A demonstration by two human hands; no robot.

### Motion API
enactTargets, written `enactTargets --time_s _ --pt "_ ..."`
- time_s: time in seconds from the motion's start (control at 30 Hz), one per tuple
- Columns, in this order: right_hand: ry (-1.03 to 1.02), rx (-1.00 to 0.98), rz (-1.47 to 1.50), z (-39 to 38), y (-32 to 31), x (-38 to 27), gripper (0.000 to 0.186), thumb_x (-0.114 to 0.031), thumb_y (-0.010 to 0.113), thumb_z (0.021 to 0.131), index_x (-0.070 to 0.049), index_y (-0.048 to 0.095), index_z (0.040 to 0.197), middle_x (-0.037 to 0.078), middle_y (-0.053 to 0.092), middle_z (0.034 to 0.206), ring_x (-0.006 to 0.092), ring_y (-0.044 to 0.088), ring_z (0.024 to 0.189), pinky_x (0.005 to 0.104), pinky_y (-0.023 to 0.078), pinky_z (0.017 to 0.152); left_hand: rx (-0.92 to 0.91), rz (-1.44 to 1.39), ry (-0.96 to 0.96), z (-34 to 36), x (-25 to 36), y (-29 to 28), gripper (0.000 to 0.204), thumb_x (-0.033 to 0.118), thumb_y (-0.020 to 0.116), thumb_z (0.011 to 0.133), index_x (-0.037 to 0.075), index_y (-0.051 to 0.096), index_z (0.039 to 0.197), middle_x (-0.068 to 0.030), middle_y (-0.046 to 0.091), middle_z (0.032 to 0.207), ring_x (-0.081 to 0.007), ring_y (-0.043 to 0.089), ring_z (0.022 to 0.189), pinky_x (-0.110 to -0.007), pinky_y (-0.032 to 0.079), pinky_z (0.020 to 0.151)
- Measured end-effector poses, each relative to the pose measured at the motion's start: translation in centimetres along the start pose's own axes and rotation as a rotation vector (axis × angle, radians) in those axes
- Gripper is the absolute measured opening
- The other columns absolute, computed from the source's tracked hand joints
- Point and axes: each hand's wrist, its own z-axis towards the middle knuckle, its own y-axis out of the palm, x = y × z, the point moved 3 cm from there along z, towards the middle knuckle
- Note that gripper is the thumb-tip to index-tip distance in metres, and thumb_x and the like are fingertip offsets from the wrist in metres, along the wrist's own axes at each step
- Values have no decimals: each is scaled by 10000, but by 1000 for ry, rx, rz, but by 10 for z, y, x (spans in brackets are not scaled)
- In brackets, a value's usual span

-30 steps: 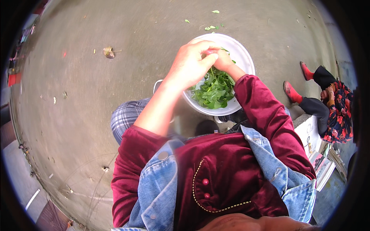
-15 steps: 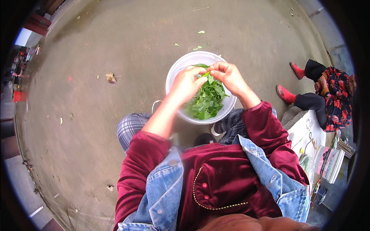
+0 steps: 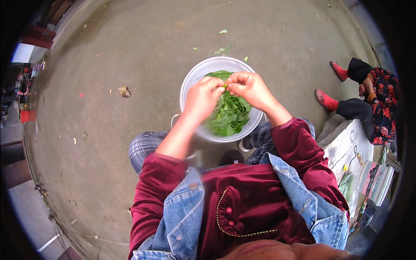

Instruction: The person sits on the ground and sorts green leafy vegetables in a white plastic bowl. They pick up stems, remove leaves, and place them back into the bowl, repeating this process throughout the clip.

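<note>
A white bucket stands between my knees, with a heap of green leaves inside. Over its middle, both hands meet fingertip to fingertip. My left hand is closed in a pinch, its thumb and fingers at one end of a small yellow-green stem piece. At the other end, the thumb and forefinger of my right hand pinch the same piece. The fingers cover most of it, so its full length is hidden. Leaves lie right below the hands.
Small green leaf bits and a dry brown leaf lie on the concrete floor. At the right sits another person in red shoes. A pale block and a white-and-pink tub are beside my right arm.
Both hands have shifted slightly left and their fingertips are closer together. Less of the green piece shows between them. The bucket sits a little farther left in the view.
</note>
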Motion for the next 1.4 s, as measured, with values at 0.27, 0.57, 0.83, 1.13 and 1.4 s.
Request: enactTargets --time_s 0.27,0.57,0.83,1.13,1.4 --pt "56 20 65 -1 -7 2 127 -105 639 814 -6 671 887 16 641 726 64 575 649 226 457 587 47 194 166 4 17 0 158 26 708 747 53 648 891 -68 640 859 -236 640 764 -326 513 658" --pt "121 -12 80 -6 -6 2 65 -80 591 861 -17 606 864 15 619 774 76 561 675 227 473 621 70 273 235 2 24 4 146 12 700 727 48 638 853 -65 634 843 -250 629 774 -344 508 670" --pt "137 -43 314 -6 -1 5 58 -87 553 892 -50 593 874 6 603 776 65 537 644 207 450 602 107 163 178 2 20 5 151 16 691 758 45 652 901 -91 649 875 -247 643 775 -327 513 673" --pt "196 -59 682 -6 9 11 68 -124 560 911 -62 578 930 0 579 793 67 529 672 199 432 600 58 -350 -153 -1 1 11 96 -1 642 854 3 642 950 -47 667 888 -110 640 772 -261 536 703" --pt "271 -16 549 -7 8 13 35 -85 535 887 -74 558 910 -2 545 778 72 498 647 210 421 592 84 -649 -303 4 -3 8 97 32 583 905 3 608 994 -55 671 928 -89 611 744 -237 516 665"
